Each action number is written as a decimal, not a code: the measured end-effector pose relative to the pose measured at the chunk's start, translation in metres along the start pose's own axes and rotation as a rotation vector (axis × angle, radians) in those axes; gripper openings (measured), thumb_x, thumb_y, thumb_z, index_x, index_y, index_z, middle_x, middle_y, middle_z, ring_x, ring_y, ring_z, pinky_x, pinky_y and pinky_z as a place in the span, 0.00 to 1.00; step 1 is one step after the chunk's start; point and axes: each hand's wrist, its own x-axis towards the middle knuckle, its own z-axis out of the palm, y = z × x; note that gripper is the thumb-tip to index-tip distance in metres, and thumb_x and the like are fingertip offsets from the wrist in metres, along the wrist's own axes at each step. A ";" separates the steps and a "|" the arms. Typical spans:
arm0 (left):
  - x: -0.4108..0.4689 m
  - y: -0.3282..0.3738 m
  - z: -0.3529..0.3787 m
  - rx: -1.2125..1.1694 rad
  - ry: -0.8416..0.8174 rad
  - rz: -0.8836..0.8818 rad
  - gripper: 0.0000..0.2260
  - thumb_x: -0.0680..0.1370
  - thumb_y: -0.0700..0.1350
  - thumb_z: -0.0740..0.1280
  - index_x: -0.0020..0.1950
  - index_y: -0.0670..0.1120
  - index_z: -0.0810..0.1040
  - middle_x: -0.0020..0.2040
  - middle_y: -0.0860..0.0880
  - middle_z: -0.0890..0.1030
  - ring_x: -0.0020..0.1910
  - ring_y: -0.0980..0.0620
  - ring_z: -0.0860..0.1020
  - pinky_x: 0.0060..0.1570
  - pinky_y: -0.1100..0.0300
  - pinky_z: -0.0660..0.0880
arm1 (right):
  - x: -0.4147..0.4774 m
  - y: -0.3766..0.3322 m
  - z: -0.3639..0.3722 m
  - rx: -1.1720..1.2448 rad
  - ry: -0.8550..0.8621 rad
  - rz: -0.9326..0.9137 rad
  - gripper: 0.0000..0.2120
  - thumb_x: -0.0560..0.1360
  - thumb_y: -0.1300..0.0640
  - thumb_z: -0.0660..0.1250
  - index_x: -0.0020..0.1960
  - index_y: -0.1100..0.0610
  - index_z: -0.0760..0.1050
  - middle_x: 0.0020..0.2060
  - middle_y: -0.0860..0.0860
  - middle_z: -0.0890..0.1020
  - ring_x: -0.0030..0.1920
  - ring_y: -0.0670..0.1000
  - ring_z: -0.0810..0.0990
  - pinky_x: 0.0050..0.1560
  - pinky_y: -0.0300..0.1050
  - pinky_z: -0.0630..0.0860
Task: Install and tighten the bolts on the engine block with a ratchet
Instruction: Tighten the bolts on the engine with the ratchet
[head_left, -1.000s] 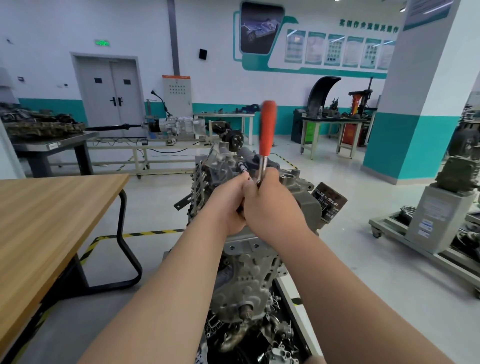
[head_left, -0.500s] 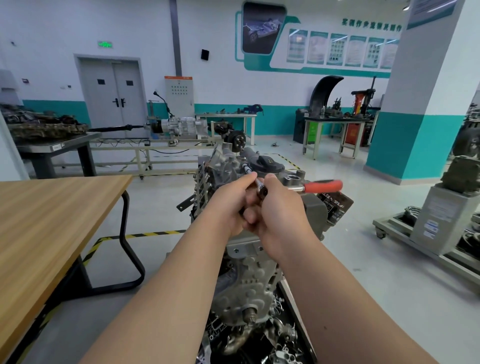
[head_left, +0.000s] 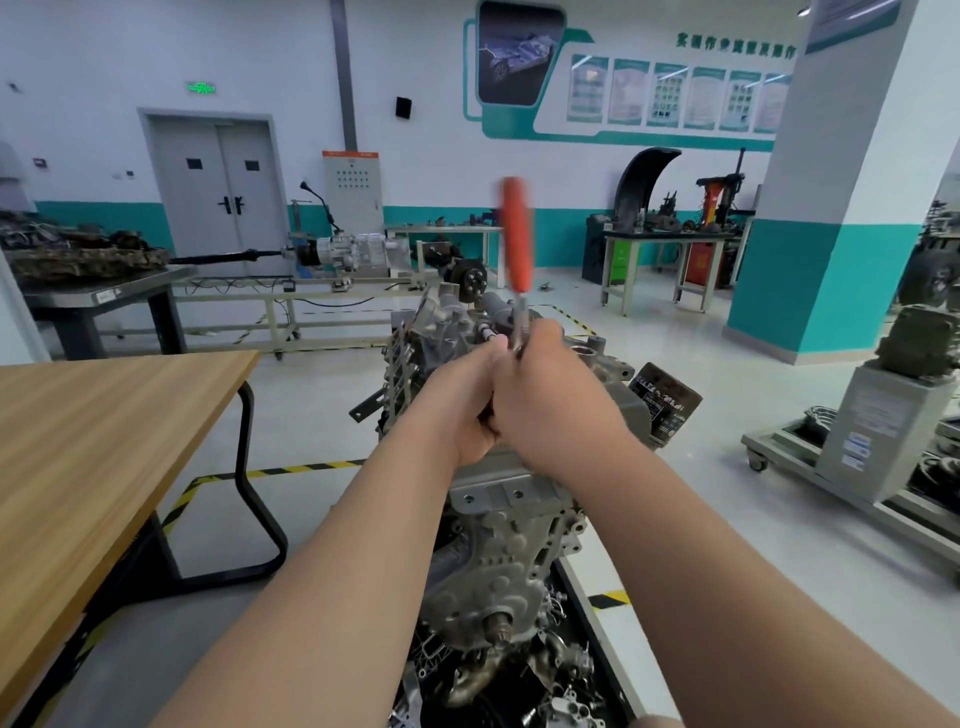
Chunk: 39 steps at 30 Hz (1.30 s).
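A grey metal engine block (head_left: 498, 551) stands upright in front of me on a stand. Both hands meet over its top face. My right hand (head_left: 556, 400) grips the metal shank of a ratchet (head_left: 515, 244), whose orange handle points straight up, blurred by motion. My left hand (head_left: 462, 410) is curled tightly against the right one at the ratchet's head. The ratchet head and the bolt under it are hidden behind my fingers.
A wooden table (head_left: 88, 447) with a black tube leg stands to my left. A black oil filter (head_left: 667, 402) sticks out on the block's right. Loose engine parts (head_left: 519, 680) lie in a black tray below. A wheeled cart (head_left: 872, 467) stands at right.
The ratchet handle pointed up one second ago, swung down to the right half a second ago, and now points up again. Both hands stayed at the same spot on the block.
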 end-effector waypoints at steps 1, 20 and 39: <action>0.000 -0.001 -0.001 0.002 0.002 -0.006 0.14 0.81 0.54 0.61 0.46 0.45 0.77 0.34 0.48 0.69 0.37 0.49 0.68 0.33 0.60 0.62 | -0.001 -0.001 0.003 0.276 -0.006 0.156 0.11 0.82 0.51 0.54 0.54 0.59 0.66 0.41 0.55 0.77 0.37 0.55 0.76 0.41 0.50 0.72; 0.003 -0.002 -0.001 -0.173 0.027 -0.054 0.11 0.83 0.41 0.52 0.43 0.46 0.70 0.37 0.49 0.64 0.36 0.53 0.62 0.33 0.61 0.61 | -0.004 -0.005 0.000 -0.584 -0.002 -0.234 0.07 0.81 0.57 0.54 0.50 0.55 0.55 0.32 0.49 0.67 0.28 0.50 0.67 0.27 0.44 0.58; 0.004 -0.010 -0.003 -0.151 -0.069 -0.033 0.25 0.78 0.57 0.64 0.23 0.47 0.74 0.19 0.54 0.68 0.17 0.58 0.67 0.20 0.70 0.65 | -0.007 -0.010 0.007 1.476 -0.038 0.717 0.11 0.82 0.53 0.56 0.47 0.57 0.73 0.27 0.51 0.73 0.20 0.48 0.67 0.24 0.37 0.68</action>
